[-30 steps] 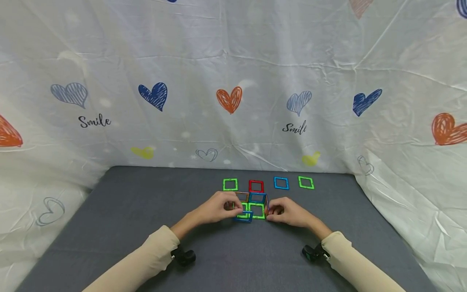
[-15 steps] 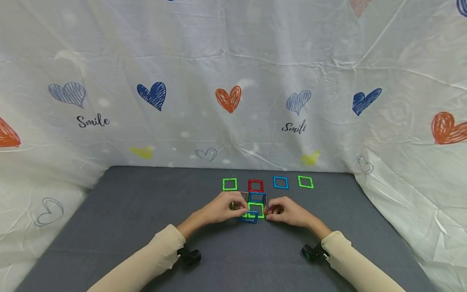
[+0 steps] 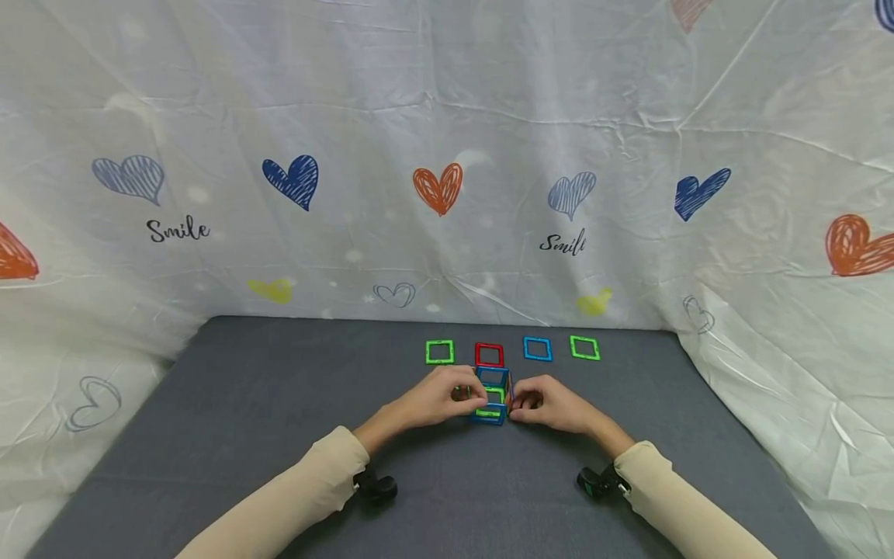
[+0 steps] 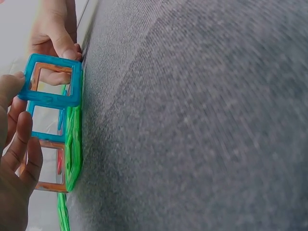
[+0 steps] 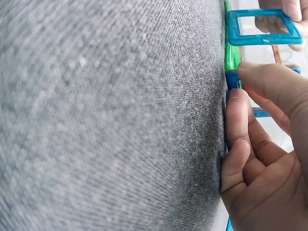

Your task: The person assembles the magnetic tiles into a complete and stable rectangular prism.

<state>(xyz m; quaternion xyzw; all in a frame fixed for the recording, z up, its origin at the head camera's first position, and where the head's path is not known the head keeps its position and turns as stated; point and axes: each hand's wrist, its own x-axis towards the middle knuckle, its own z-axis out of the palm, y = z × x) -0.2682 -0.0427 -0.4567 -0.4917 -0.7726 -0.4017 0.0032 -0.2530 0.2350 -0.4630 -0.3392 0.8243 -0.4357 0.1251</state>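
Note:
My left hand point(image 3: 445, 397) pinches a blue square magnetic tile point(image 4: 50, 99) at one edge. It holds this tile upright at the near side of a small build, over the green base tiles point(image 4: 73, 149). Another blue tile point(image 3: 493, 369) stands upright at the back of the build, and beside it stands an orange tile point(image 4: 50, 186). My right hand point(image 3: 552, 405) pinches the bottom edge of a side tile with a blue edge point(image 5: 233, 78) between thumb and forefinger. In the head view my left hand hides the build's left part.
Behind the build lie a green tile point(image 3: 440, 362), a red tile point(image 3: 490, 345), a blue tile point(image 3: 537, 358) and another green tile point(image 3: 585, 357) in a loose row. A dark grey cloth point(image 3: 293, 373) covers the table. A white printed curtain point(image 3: 363, 194) hangs behind it.
My left hand has moved right with the blue tile, from in front of the left green base tile to in front of the right one. My right hand stays in place.

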